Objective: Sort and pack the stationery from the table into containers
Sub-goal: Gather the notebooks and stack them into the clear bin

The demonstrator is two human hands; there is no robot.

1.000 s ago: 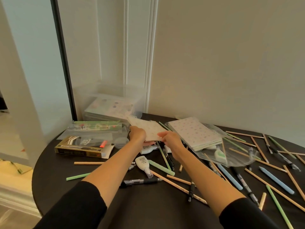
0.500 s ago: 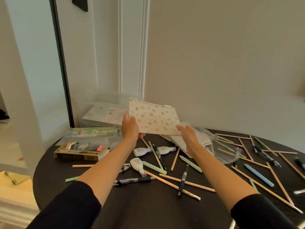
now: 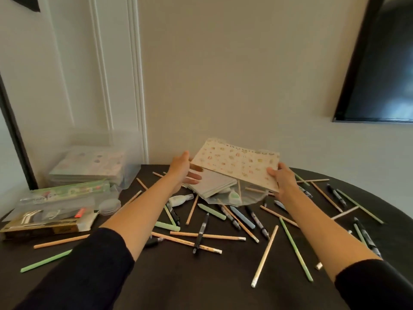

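While the right hand (image 3: 282, 180) grips the near right corner of a flat cream paper notebook with small coloured prints (image 3: 234, 166), its fingers (image 3: 273, 172) pinch this corner, with the thumb on the cover. The notebook is in the air above the dark round worktop (image 3: 178, 283), tilted, with its far edge higher. The left hand (image 3: 182, 170) is at the other end of the notebook: its fingers (image 3: 194, 175) are straight and a little spread, the thumb points up, and they hold nothing. These fingers reach towards the near left corner of the notebook, but I cannot tell if they touch it.

Just below the left fingers and the notebook lies a pale grey stack of thin booklets (image 3: 214, 182), partly on a clear plastic bag (image 3: 254, 195) that spreads towards the right fingers. A small white plastic bottle (image 3: 180, 199) lies on its side near the left wrist. Nearer to the person than both sets of fingers, many wooden pencils (image 3: 207, 236), pale green pencils (image 3: 295, 251), a pale blue pencil (image 3: 242, 217) and black pens (image 3: 202, 231) lie scattered and crossed on the worktop.

Well to the left of the left fingers stands a clear plastic box (image 3: 93, 162) with patterned sheets inside; just in front of it are a transparent green pouch (image 3: 71, 191) and a flat brown cardboard box (image 3: 44, 224)
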